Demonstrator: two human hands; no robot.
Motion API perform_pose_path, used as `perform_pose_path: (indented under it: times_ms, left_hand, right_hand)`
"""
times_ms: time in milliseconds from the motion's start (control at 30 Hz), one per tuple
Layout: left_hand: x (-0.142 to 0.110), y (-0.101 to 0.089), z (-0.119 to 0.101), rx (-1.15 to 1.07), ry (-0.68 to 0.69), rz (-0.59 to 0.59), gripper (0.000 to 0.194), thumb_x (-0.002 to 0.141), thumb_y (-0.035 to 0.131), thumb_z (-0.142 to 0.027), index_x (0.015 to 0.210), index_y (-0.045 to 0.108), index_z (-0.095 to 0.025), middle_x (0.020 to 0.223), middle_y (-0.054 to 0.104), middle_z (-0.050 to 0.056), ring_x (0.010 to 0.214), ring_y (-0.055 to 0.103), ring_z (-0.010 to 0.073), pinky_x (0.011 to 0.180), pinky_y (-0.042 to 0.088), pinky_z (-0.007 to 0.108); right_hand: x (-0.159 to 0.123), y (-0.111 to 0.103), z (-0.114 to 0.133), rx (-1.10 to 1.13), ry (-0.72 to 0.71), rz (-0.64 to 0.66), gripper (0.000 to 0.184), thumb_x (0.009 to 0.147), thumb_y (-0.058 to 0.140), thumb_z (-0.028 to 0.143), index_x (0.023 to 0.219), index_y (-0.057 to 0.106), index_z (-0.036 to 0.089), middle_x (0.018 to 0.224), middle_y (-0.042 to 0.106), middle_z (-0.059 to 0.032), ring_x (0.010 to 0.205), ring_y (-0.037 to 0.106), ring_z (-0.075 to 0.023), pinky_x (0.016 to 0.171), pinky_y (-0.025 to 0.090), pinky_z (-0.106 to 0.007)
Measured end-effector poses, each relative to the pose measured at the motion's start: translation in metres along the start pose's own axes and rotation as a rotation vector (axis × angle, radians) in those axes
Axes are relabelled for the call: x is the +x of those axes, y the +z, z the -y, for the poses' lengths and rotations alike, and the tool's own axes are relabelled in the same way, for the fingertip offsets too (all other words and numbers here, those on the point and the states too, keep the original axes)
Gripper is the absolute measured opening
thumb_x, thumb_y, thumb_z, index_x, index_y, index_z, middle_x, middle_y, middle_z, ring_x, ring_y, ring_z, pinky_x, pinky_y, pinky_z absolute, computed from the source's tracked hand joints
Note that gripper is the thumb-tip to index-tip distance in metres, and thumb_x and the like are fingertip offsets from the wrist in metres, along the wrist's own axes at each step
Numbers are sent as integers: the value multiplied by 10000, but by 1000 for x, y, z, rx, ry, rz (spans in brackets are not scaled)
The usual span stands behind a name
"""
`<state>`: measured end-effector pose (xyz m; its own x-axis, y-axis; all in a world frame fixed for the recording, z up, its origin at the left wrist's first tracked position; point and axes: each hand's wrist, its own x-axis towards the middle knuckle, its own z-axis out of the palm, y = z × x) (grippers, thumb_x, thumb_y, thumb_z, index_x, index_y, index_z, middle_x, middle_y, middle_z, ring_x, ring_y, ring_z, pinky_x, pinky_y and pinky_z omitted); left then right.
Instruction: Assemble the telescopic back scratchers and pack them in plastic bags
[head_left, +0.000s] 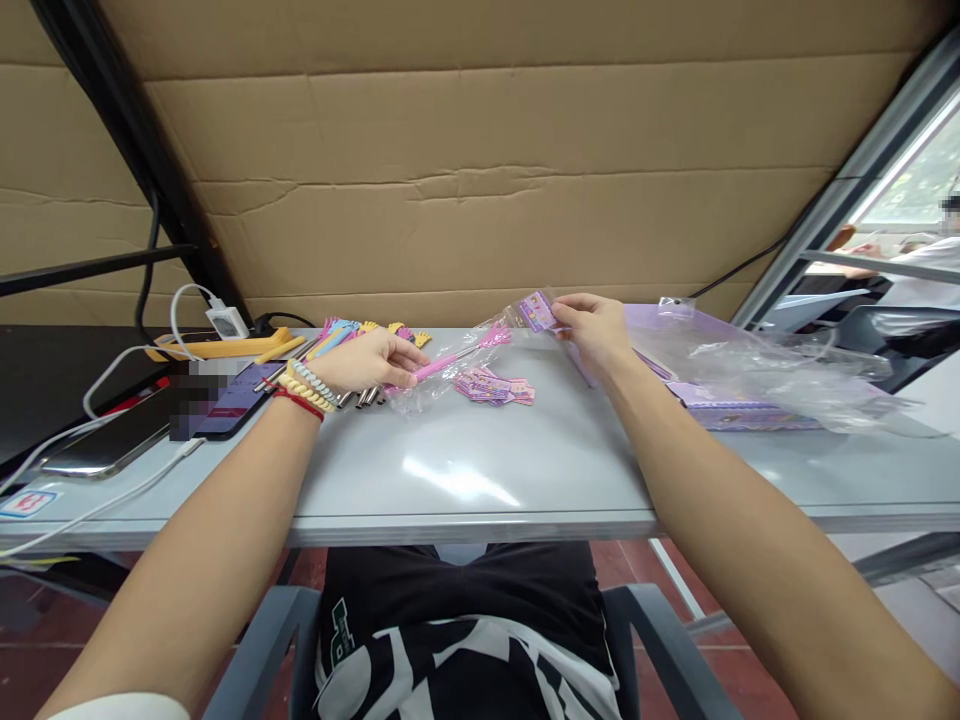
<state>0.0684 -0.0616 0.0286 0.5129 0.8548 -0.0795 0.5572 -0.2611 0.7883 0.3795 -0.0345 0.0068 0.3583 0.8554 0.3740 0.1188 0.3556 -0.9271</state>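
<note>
My left hand (382,360) is closed on the lower end of a pink back scratcher (442,366), whose small hand-shaped head points up to the right. A clear plastic bag (480,345) lies around the scratcher. At the bag's upper end is a purple printed card (536,311), pinched at its right edge by the thumb and fingers of my right hand (592,328). Below the bag, a small heap of pink and purple printed cards (493,387) rests on the table. Several more back scratchers (334,335) in yellow, blue and pink lie behind and under my left hand.
Clear plastic bags (787,365) cover a purple box (750,412) on the right. To the left are two phones (112,435), white cables and a yellow power strip (217,345). Cardboard (480,130) backs the grey table (480,470). Another person (922,270) sits far right.
</note>
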Motion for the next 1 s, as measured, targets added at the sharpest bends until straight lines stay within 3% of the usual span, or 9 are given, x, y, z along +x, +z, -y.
perform_pose_path:
  times_ms: [200,367,500,767,1000]
  left_hand:
    - [1,-1,3,-38,11,15,401,610,735,-226,1003,724,-146,760,692,30,656,598,142,605,477,264]
    - [2,-2,5,-44,26,23,392,620,729,-203,1007,717,-140,740,684,23,646,594,128,587,469,244]
    - [1,-1,4,-51,28,31,374,621,731,-193,991,715,-142,702,672,11,610,580,117,560,456,234]
    - [1,1,0,-28,12,0,329,623,720,-162,952,727,-152,708,678,7,638,591,126,591,467,239]
    - [-1,2,-3,-38,-17,-11,353,614,719,-150,967,724,-135,700,670,9,620,587,123,571,462,241]
  right_hand:
    - [-3,0,-1,-74,2,24,66,682,671,116,730,642,151,695,657,-14,623,621,-118,469,490,-203]
    - [-5,3,4,78,122,72,25,753,638,130,733,630,142,694,665,-27,588,621,-119,456,512,-216]
    - [-7,3,6,148,190,116,106,816,600,155,721,643,131,675,670,-51,587,636,-135,480,555,-241]
    - [-6,4,-1,95,84,165,108,786,606,52,724,655,126,706,673,-33,646,654,-124,676,643,-314]
    - [-3,3,-6,26,38,89,88,724,650,44,749,653,128,662,676,-28,590,659,-139,689,647,-354]
